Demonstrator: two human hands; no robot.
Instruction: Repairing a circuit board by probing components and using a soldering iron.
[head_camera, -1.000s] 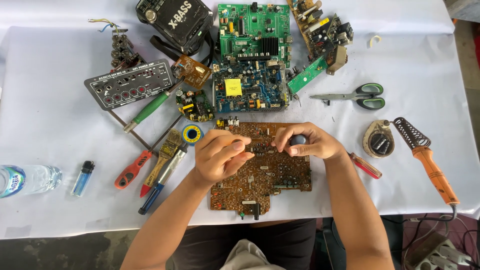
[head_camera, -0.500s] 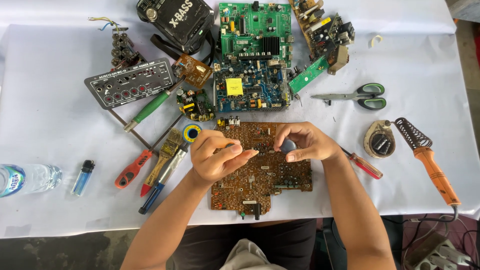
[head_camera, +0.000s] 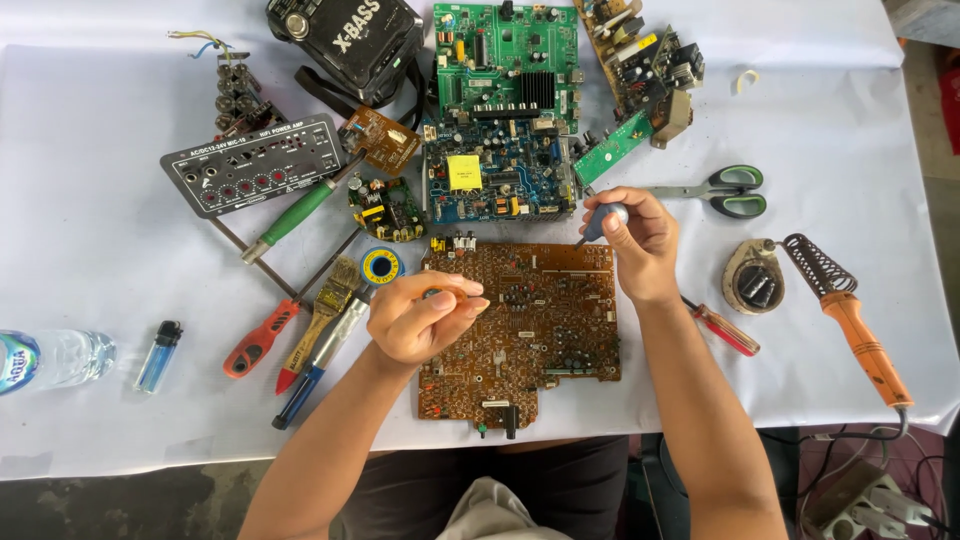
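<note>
A large brown circuit board (head_camera: 560, 300) lies flat on the white cloth in front of me. My left hand (head_camera: 420, 318) hovers over the board's left part, its fingertips pinched on a small dark part (head_camera: 432, 293) that is mostly hidden. My right hand (head_camera: 640, 245) is at the board's upper right corner. It grips a small tool with a grey-blue handle (head_camera: 608, 216), whose thin tip points down-left toward the board's top edge.
Behind the brown board lie a blue board (head_camera: 500, 180), a green board (head_camera: 505, 60), a black radio (head_camera: 345, 40) and a grey amplifier panel (head_camera: 250, 165). Screwdrivers (head_camera: 255, 340), a brush (head_camera: 325, 310) and a solder reel (head_camera: 381, 266) are at left. Scissors (head_camera: 720, 190), a soldering iron (head_camera: 860, 330) and its stand (head_camera: 755, 285) are at right.
My hands were together over the board's top middle. They have drawn apart: the right hand went up and right with the tool, and the left hand came down and left.
</note>
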